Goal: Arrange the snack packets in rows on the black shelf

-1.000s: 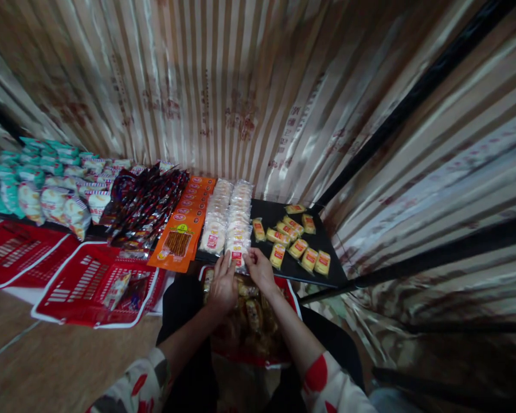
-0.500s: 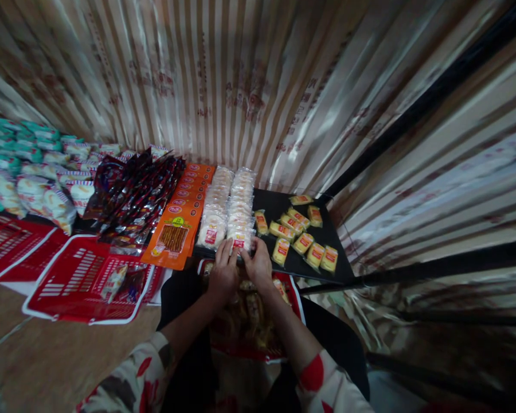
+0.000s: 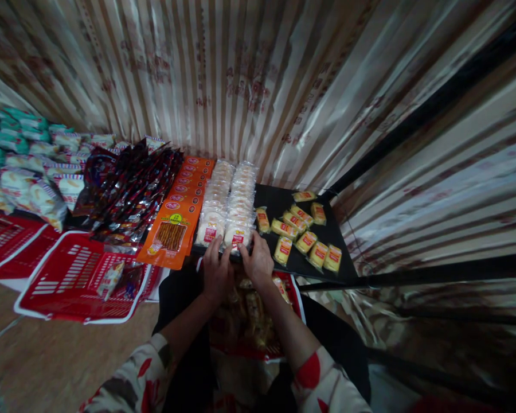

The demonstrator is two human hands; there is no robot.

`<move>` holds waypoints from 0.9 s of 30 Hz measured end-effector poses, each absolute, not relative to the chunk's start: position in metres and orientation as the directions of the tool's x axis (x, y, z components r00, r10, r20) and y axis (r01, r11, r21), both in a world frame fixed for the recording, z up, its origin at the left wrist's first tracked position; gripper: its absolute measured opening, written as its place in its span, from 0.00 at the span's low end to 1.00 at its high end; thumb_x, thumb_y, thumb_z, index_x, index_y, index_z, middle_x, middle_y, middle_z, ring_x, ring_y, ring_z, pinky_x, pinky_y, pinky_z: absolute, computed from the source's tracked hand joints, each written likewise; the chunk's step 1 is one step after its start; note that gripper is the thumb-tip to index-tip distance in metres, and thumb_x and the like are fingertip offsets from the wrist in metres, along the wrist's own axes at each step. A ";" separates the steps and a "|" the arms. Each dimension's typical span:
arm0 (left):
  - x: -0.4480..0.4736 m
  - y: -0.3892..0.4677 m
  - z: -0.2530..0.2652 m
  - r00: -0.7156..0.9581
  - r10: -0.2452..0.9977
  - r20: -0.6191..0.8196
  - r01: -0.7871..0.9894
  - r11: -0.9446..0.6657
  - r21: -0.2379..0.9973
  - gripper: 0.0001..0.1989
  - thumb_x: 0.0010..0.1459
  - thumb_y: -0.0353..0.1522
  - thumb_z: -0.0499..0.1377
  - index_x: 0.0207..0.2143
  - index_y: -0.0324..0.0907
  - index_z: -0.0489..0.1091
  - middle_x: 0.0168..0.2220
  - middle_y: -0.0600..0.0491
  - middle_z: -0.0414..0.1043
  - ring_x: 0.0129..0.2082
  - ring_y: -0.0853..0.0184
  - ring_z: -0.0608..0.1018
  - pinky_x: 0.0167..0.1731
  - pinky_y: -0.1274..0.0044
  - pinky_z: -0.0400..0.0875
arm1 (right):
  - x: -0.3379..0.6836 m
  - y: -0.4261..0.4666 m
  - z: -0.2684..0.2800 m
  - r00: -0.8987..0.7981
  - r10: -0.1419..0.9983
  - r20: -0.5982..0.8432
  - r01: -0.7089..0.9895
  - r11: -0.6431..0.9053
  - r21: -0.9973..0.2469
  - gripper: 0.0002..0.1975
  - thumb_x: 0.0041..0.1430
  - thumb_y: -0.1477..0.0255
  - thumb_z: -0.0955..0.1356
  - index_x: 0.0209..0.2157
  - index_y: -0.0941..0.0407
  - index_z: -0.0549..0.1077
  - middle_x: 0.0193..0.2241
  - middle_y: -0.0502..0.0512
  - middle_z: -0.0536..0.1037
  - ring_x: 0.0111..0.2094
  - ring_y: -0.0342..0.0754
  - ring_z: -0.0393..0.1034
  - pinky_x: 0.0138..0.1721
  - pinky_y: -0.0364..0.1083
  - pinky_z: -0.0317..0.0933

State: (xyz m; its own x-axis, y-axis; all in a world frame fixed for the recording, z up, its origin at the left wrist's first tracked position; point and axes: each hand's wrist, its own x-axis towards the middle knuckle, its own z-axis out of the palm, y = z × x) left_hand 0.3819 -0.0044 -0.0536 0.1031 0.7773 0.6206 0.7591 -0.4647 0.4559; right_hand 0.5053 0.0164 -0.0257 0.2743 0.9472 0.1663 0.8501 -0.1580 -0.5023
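Observation:
Two rows of round white crackers in clear wrappers with red labels lie overlapping on a black shelf board. My left hand (image 3: 216, 274) rests at the front of the left cracker row (image 3: 209, 228), fingers stretched and apart, touching the edge of its front pack. My right hand (image 3: 259, 261) is at the front right corner of the right cracker row (image 3: 237, 232), thumb and fingers apart against its front pack. Neither hand lifts a pack. Below my forearms, between my knees, a red basket (image 3: 300, 304) holds yellow-wrapped snacks, partly hidden.
Loose yellow snack packs (image 3: 306, 242) lie on the board's right part. Left of the crackers are orange bags (image 3: 172, 232), dark shiny packets (image 3: 129, 189), white bags (image 3: 21, 183) and green bags (image 3: 26, 129). Another red basket (image 3: 69, 281) stands at left. Black bars (image 3: 413, 269) cross at right.
My left hand has moved left, from the right row's front pack to the left row. My right hand stays at the right row. The view has shifted slightly.

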 end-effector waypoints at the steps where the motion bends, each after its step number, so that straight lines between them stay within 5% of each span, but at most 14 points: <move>1: 0.381 -0.003 -0.053 0.051 0.785 0.618 0.773 -0.423 0.474 0.18 0.58 0.27 0.48 0.51 0.36 0.64 0.62 0.39 0.49 0.62 0.54 0.52 0.57 0.58 0.54 | 0.505 0.016 -0.024 0.278 0.947 0.160 0.849 -0.164 -0.502 0.26 0.59 0.61 0.61 0.57 0.57 0.58 0.45 0.61 0.71 0.46 0.53 0.65 0.45 0.50 0.60; 6: 0.379 0.007 -0.051 -0.079 0.844 0.531 0.769 -0.288 0.571 0.18 0.59 0.29 0.47 0.51 0.37 0.64 0.61 0.40 0.49 0.62 0.54 0.52 0.57 0.57 0.53 | 0.501 0.016 -0.018 0.309 0.942 0.130 0.843 -0.208 -0.496 0.27 0.57 0.61 0.61 0.57 0.57 0.58 0.46 0.60 0.71 0.46 0.53 0.65 0.44 0.49 0.60; 14: 0.380 0.010 -0.058 -0.068 0.832 0.550 0.754 -0.318 0.575 0.18 0.61 0.31 0.45 0.51 0.35 0.64 0.59 0.38 0.54 0.61 0.55 0.54 0.57 0.58 0.54 | 0.495 0.017 -0.022 0.342 0.926 0.162 0.837 -0.221 -0.501 0.27 0.57 0.61 0.61 0.56 0.58 0.59 0.46 0.61 0.70 0.47 0.53 0.64 0.45 0.49 0.60; 21: 0.375 0.001 -0.051 -0.072 0.826 0.559 0.705 -0.354 0.614 0.18 0.60 0.29 0.44 0.50 0.33 0.64 0.58 0.38 0.58 0.61 0.57 0.54 0.57 0.60 0.54 | 0.501 -0.002 -0.027 0.308 0.910 0.277 0.699 -0.018 -0.715 0.27 0.58 0.64 0.60 0.57 0.62 0.57 0.49 0.66 0.66 0.44 0.50 0.66 0.42 0.48 0.63; 27: 0.364 -0.035 -0.047 0.037 0.892 0.450 0.650 -0.364 0.667 0.14 0.55 0.25 0.47 0.39 0.38 0.70 0.49 0.44 0.66 0.52 0.61 0.66 0.53 0.64 0.62 | 0.496 -0.055 -0.049 0.226 0.891 0.393 0.721 0.118 -0.682 0.18 0.59 0.71 0.57 0.50 0.58 0.65 0.47 0.63 0.68 0.50 0.52 0.62 0.50 0.55 0.60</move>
State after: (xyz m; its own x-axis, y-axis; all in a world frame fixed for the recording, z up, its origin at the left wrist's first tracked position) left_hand 0.3641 -0.0345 -0.0465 0.0371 0.8921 0.4502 0.6503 -0.3637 0.6670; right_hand 0.4959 -0.0552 -0.0485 0.2263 0.8913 0.3929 0.7215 0.1176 -0.6824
